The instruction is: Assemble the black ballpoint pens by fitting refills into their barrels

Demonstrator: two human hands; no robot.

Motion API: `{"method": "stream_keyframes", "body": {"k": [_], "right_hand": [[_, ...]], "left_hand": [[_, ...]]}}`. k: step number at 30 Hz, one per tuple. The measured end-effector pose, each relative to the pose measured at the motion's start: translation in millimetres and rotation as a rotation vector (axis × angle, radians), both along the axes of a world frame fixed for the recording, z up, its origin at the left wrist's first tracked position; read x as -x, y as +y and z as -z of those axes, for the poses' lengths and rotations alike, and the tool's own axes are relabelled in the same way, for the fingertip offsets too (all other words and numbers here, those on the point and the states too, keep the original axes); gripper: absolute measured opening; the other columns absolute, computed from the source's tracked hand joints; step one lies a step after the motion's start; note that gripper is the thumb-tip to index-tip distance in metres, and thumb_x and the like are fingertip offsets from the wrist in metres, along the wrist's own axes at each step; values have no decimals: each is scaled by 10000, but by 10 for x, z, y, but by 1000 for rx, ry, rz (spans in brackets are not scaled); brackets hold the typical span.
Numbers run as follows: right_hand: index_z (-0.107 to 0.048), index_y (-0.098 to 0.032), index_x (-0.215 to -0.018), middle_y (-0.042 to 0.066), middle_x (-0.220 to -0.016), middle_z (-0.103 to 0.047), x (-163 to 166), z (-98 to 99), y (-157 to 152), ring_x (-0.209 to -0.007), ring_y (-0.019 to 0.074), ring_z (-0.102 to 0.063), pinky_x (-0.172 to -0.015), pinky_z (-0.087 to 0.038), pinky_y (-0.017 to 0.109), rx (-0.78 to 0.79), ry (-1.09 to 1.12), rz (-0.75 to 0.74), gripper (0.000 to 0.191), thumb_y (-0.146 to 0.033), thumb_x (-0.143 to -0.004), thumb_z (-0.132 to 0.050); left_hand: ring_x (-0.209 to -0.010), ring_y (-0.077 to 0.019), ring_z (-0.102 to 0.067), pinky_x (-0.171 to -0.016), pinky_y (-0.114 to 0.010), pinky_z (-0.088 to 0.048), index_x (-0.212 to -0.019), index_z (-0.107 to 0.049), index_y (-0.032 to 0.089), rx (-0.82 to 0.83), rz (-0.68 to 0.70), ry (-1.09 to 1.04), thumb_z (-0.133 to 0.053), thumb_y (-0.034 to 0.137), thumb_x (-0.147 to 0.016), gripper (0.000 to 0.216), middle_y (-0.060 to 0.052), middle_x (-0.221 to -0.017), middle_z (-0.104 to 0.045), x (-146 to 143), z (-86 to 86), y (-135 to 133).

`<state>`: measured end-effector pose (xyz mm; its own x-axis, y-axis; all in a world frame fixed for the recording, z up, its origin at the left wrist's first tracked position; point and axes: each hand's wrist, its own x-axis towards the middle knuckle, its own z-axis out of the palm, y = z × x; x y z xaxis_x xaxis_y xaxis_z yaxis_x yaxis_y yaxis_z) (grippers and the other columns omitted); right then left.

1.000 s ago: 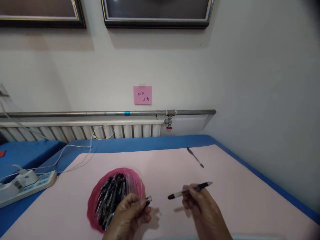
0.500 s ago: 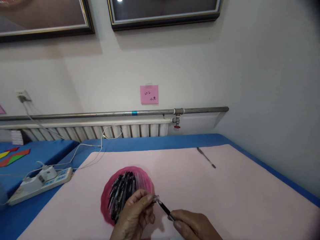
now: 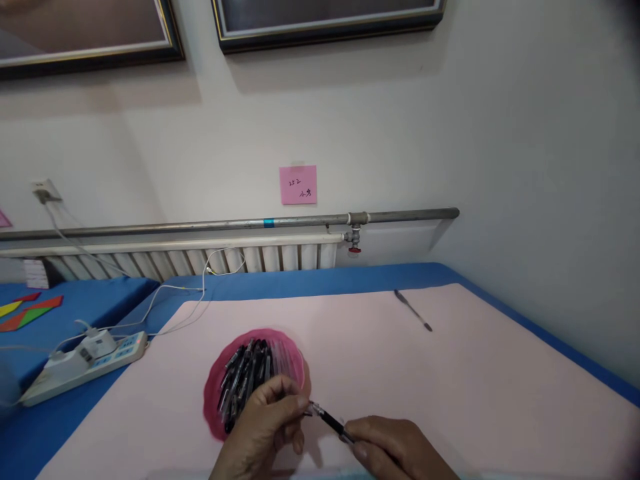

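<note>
My right hand (image 3: 393,445) is closed around a pen (image 3: 331,421) with a black grip, its front end pointing up and left. Between thumb and forefinger, my left hand (image 3: 267,420) pinches a small clear pen cap (image 3: 311,408), mostly hidden by the fingers. Cap and pen tip meet in one line; how deep the tip sits inside cannot be made out. Behind my left hand stands a pink scalloped basket (image 3: 214,417) with several black and clear pens (image 3: 245,377) and clear tubes (image 3: 283,360).
Another pen (image 3: 413,311) lies at the back right of the pink sheet (image 3: 480,387). On the left, a power strip (image 3: 85,370) with plugs and white cables (image 3: 165,290) rests on the blue cloth. A radiator (image 3: 270,258) and pipe run along the wall.
The pen and the clear cap, angled to each other before, now line up end to end. Both hands have shifted only slightly, and the view has tilted a little.
</note>
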<state>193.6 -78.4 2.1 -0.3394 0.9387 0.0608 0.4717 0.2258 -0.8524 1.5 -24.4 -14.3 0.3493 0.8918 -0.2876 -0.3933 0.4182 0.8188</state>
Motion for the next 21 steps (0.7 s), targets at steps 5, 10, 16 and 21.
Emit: {"method": "stream_keyframes", "body": {"k": [5, 10, 16, 21], "right_hand": [[-579, -206, -806, -76, -554, -383, 16, 37, 14, -518, 109, -357, -501, -254, 236, 138, 41, 39, 163, -327, -815, -470], [-454, -223, -714, -104, -518, -318, 43, 125, 3, -501, 97, -298, -482, -217, 234, 218, 151, 115, 82, -272, -752, -508], [-502, -213, -758, -77, -557, -405, 10, 105, 36, -526, 102, -377, -501, -283, 221, 253, 215, 137, 89, -298, -778, -485], [-670, -200, -903, 6, -741, -604, -41, 65, 45, -670, 140, -547, -609, -380, 231, -24, -53, 108, 211, -210, -767, -508]], "left_hand": [[-322, -38, -364, -364, -190, -377, -597, -530, 163, -5, 71, 122, -768, 310, -552, 284, 73, -419, -472, -64, 6, -47], [-303, -41, -341, -351, -198, -372, -595, -529, 168, 40, 110, 114, -769, 338, -523, 303, 78, -380, -452, -215, 19, -120], [-313, -43, -321, -335, -194, -354, -569, -507, 183, 74, 9, 132, -790, 366, -480, 348, 86, -369, -431, -180, 51, -47], [-334, -30, -286, -340, -173, -325, -559, -516, 170, 27, -135, 112, -813, 396, -470, 383, 107, -366, -369, -55, 33, 36]]}}
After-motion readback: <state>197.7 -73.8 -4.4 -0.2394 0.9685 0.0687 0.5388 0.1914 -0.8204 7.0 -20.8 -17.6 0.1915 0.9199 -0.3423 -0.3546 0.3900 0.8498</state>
